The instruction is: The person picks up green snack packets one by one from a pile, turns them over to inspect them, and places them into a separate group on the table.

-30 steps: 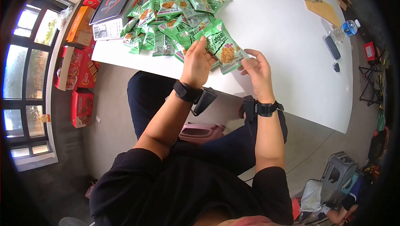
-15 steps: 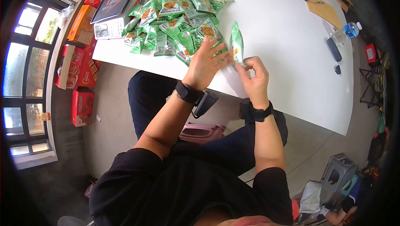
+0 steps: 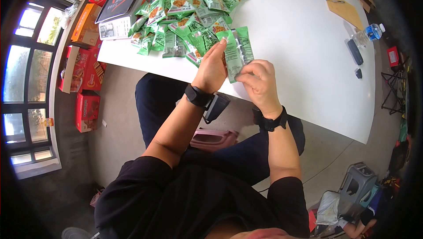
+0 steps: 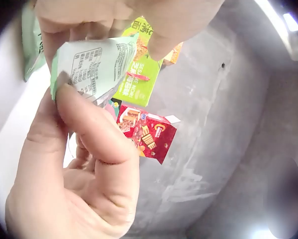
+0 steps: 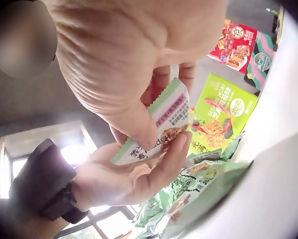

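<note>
A green snack packet (image 3: 233, 61), its printed back up in the head view, stands over the table's near edge. My right hand (image 3: 261, 82) pinches its lower end between thumb and fingers; the right wrist view shows this grip on the packet (image 5: 164, 124). My left hand (image 3: 210, 69) lies along the packet's left edge with its fingers straight, touching it. Part of that contact is hidden. Just left of and behind the packet is a heap of similar green packets (image 3: 183, 5).
A scale (image 3: 115, 28) with a dark tray stands left of the heap. On the right of the white table (image 3: 304, 41) are a plastic bottle (image 3: 371, 32), a dark case (image 3: 354, 52) and a brown sheet (image 3: 341, 8). Red boxes (image 3: 88, 107) stand on the floor at left.
The packet has turned from its picture side, past edge-on, to its printed back. My left fingers, spread apart half a second ago, are closer together and touch it. My right hand has kept its pinch.
</note>
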A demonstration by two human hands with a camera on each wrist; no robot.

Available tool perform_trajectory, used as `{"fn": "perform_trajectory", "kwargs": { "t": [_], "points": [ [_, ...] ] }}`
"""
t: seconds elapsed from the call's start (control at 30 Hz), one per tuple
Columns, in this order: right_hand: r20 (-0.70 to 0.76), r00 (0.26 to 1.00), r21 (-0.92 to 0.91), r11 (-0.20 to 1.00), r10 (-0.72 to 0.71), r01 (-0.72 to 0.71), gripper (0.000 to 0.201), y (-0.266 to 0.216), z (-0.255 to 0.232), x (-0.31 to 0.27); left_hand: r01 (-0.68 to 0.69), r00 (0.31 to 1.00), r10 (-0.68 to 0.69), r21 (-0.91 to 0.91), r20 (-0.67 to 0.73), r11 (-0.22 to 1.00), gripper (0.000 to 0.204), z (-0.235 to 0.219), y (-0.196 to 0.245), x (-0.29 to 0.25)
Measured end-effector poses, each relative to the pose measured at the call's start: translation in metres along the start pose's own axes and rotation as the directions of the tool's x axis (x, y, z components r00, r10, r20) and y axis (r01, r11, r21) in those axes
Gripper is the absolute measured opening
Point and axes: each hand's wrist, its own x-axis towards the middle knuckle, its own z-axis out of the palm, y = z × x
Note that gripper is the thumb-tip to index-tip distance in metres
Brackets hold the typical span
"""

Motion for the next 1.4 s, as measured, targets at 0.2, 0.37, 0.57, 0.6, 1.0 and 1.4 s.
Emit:
{"fn": "perform_trajectory", "kwargs": {
  "t": [0.2,0.37,0.57,0.6,1.0,1.4],
  "points": [
    [-0.048,0.999,-0.051,0.998,0.02,-0.023,0.024,0.002,0.004,-0.002,-0.086,0.994,0.085,-0.001,-0.072,0.996,0.03,0.0,0.001,-0.001],
    [-0.097,0.993,-0.107,0.991,0.071,-0.081,0.031,0.005,0.001,-0.002,-0.084,0.991,0.081,-0.02,-0.102,0.996,0.026,-0.008,0.001,0.0],
    [-0.135,0.988,-0.132,0.987,0.074,-0.092,0.035,0.006,0.002,-0.003,-0.12,0.98,0.112,-0.034,-0.166,0.992,0.025,-0.011,0.0,-0.003],
    [-0.149,0.986,-0.133,0.987,0.071,-0.091,0.035,0.005,0.002,-0.003,-0.127,0.979,0.118,-0.046,-0.165,0.991,0.025,-0.012,0.0,-0.004],
    [-0.143,0.856,0.592,0.736,0.497,-0.328,0.01,0.016,-0.017,-0.006,0.012,0.971,0.044,0.232,-0.234,0.973,0.036,0.008,-0.005,-0.024],
    [0.03,0.598,0.727,0.393,0.801,-0.563,0.016,0.037,-0.035,-0.011,0.088,0.972,-0.208,0.659,0.105,0.747,0.037,0.002,-0.028,-0.054]
  ]
}}
